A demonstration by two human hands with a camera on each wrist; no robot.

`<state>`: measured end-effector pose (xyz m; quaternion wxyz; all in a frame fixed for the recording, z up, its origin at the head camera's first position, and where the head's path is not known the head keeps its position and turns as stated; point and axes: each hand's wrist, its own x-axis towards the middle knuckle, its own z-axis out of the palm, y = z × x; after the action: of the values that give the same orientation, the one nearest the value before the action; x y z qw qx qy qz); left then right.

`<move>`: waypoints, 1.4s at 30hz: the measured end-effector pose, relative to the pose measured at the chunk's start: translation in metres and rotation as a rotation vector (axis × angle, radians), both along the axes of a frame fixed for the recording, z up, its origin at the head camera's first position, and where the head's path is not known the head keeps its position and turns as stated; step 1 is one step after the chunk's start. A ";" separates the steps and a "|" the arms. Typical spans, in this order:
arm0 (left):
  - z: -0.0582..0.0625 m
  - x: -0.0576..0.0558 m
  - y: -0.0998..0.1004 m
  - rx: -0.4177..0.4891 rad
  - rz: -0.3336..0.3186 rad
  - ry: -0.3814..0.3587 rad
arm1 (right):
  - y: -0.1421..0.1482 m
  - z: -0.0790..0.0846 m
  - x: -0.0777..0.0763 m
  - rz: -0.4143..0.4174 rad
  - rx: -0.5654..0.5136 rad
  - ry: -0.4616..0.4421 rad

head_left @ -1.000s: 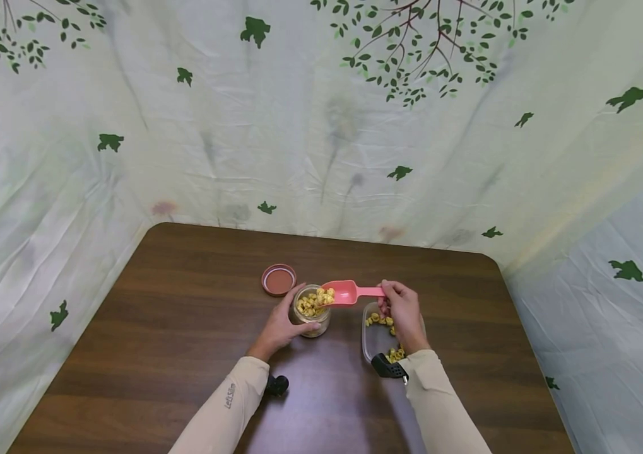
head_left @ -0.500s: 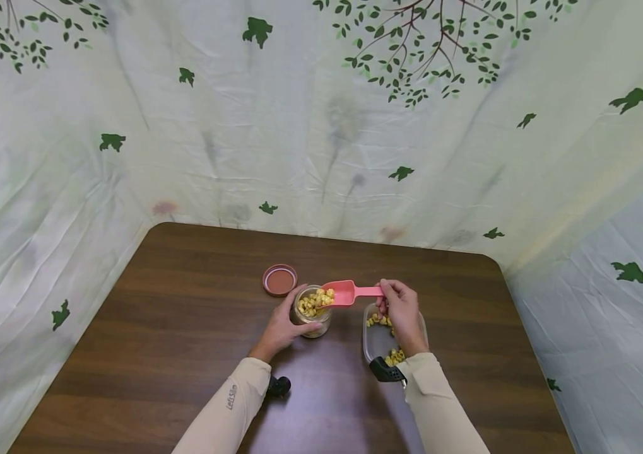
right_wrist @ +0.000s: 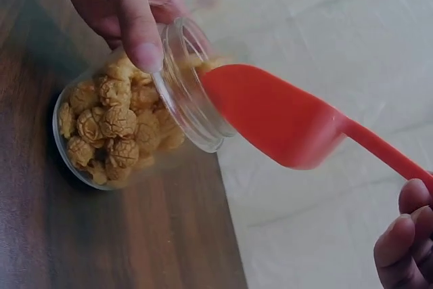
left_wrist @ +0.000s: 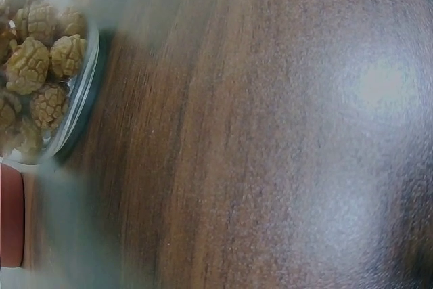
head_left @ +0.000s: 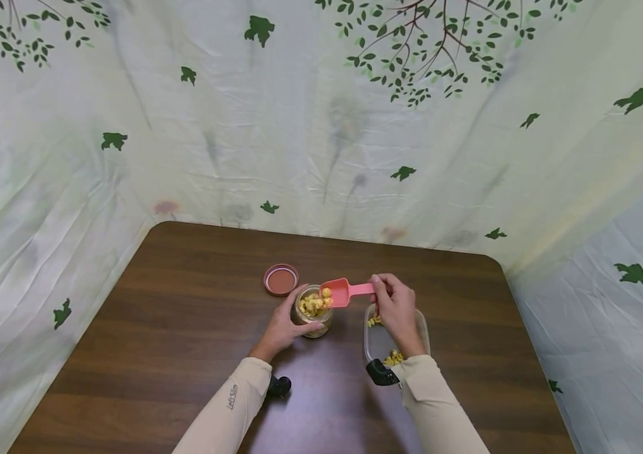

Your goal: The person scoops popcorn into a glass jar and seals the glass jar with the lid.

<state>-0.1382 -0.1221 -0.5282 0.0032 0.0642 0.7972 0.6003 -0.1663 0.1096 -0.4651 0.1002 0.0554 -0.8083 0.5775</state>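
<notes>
Caramel popcorn point(head_left: 312, 306) fills much of a clear glass jar point(right_wrist: 80, 93) standing on the table. My left hand point(head_left: 283, 329) grips the jar around its side near the rim, with the thumb at the front. My right hand point(head_left: 398, 310) pinches the handle of a pink-red scoop point(right_wrist: 270, 116). The scoop's front lip reaches over the jar's mouth, tilted down into it, and a few popcorn pieces lie at that lip in the head view. Below my right hand sits a clear plastic container point(head_left: 366, 340) with some popcorn in it, partly hidden by the hand and wrist.
A reddish-brown jar lid point(head_left: 281, 280) lies upside down behind the jar on the brown wooden table point(head_left: 196, 302). Black devices point(head_left: 382, 372) are strapped at both wrists. A leaf-patterned cloth point(head_left: 298, 139) hangs behind the table and along its sides.
My right hand has moved slightly left and up, tipping the scoop further toward the jar. Fewer popcorn pieces lie on the scoop. The left hand and jar stay in place.
</notes>
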 end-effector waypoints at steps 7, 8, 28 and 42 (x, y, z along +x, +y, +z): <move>0.003 0.002 0.000 0.015 0.003 0.000 | 0.000 0.002 0.000 0.006 0.100 0.122; 0.003 0.002 0.000 0.013 0.002 0.000 | 0.000 0.002 0.001 0.007 0.108 0.131; -0.040 -0.014 -0.004 0.045 0.019 0.009 | 0.008 0.009 0.006 0.000 0.013 0.029; -0.042 -0.016 -0.005 0.018 0.016 0.042 | 0.037 -0.002 0.008 -0.079 -0.167 -0.129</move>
<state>-0.1539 -0.1274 -0.5698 -0.0190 0.0705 0.7922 0.6058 -0.1586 0.1462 -0.4676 0.0751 -0.0222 -0.7638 0.6407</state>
